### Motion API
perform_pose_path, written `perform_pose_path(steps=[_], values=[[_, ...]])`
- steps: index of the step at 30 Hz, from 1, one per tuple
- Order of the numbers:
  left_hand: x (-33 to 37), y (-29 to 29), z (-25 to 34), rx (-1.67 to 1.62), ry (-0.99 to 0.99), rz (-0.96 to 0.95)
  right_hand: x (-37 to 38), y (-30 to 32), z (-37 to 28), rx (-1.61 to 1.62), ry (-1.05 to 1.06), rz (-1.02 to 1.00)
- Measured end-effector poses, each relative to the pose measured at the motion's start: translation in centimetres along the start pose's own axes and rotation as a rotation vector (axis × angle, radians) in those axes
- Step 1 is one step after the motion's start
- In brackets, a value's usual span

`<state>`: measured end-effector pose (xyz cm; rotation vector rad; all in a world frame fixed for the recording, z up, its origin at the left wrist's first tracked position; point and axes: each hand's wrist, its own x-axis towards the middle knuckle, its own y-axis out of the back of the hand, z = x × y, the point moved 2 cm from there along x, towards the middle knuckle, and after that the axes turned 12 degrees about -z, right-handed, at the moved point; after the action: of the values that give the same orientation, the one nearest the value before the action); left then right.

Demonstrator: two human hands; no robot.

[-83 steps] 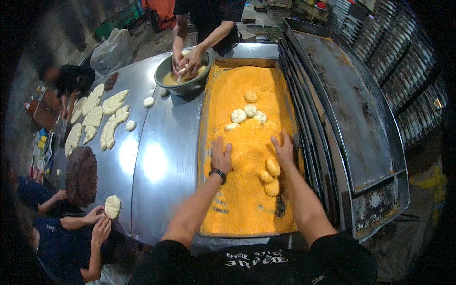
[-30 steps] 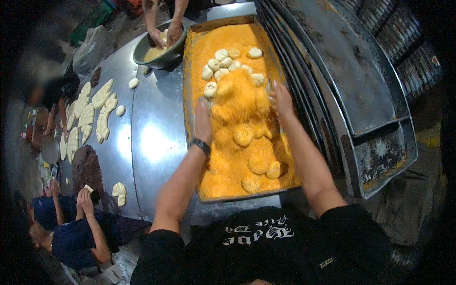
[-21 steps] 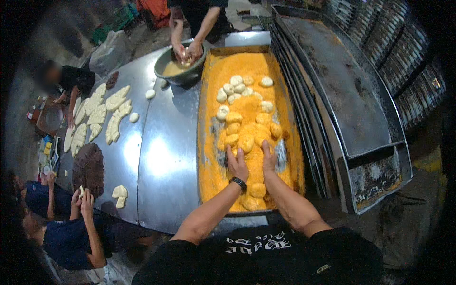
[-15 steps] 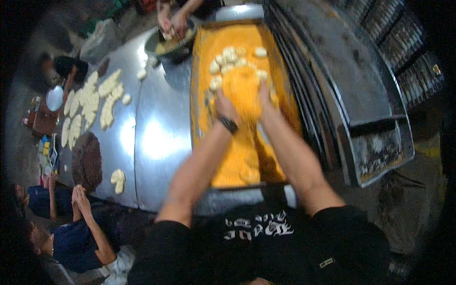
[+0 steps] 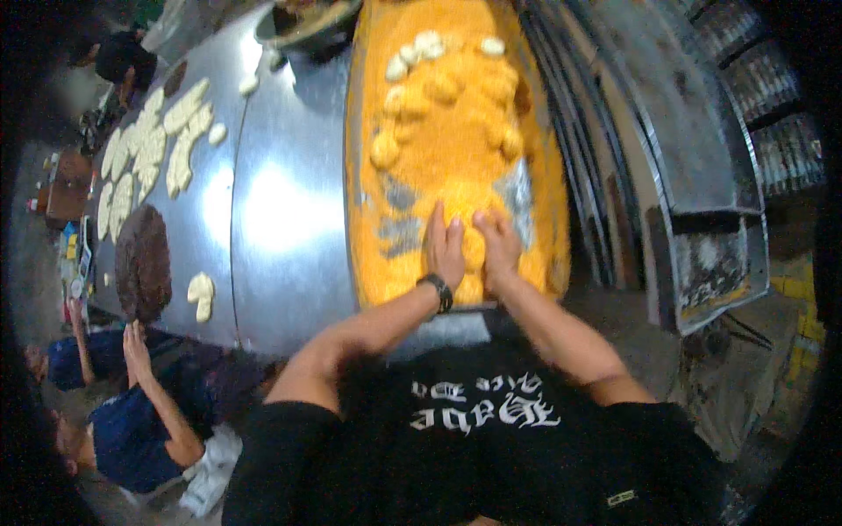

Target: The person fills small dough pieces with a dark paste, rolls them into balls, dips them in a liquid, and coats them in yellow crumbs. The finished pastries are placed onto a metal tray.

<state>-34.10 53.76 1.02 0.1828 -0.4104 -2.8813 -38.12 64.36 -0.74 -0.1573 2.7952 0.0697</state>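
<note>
A long tray (image 5: pixel 353 175) is spread with fine orange crumbs (image 5: pixel 447 167). My left hand (image 5: pixel 446 245), with a dark band at the wrist, and my right hand (image 5: pixel 498 244) are at the tray's near end. Their fingers stretch forward on either side of a small heap of crumbs (image 5: pixel 469 210), touching it; the fingertips are partly buried. Pale round dough pieces (image 5: pixel 427 44) lie at the far end. Crumb-coated lumps (image 5: pixel 386 149) sit along the sides of the bed. Bare metal shows in streaks beside my hands.
Left of the tray is a steel table (image 5: pixel 289 298) with flat pale dough pieces (image 5: pixel 140 145) and a dark brown mass (image 5: pixel 143 263). A bowl (image 5: pixel 307 35) stands at the far left corner. Dark racks and a metal trough (image 5: pixel 702 184) run along the right. Another person's hands (image 5: pixel 136 346) are at lower left.
Both hands have drawn back from mid-tray to its near end, dragging crumbs along. Crumbs now cover several of the pale pieces. The view has shifted, so the person's hands at the bowl no longer show.
</note>
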Motion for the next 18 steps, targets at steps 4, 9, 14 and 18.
perform_pose_path(steps=[4, 9, 14, 18], values=[[3.6, 0.9, 1.5, -0.633, 0.089, -0.033, 1.4, -2.4, -7.0, 0.584, -0.130, -0.282], [12.3, 5.8, 11.2, -0.776, -0.170, -0.073, 7.7, -4.0, -15.5, 0.849, -0.082, -0.600], [18.9, 11.3, 7.7, 0.172, -0.162, 0.213, 19.2, -0.8, -18.6, -0.351, 0.473, -0.248], [20.1, 11.5, 0.4, 0.313, 0.031, 0.144, 26.0, 1.1, -14.6, -0.741, 0.491, -0.061]])
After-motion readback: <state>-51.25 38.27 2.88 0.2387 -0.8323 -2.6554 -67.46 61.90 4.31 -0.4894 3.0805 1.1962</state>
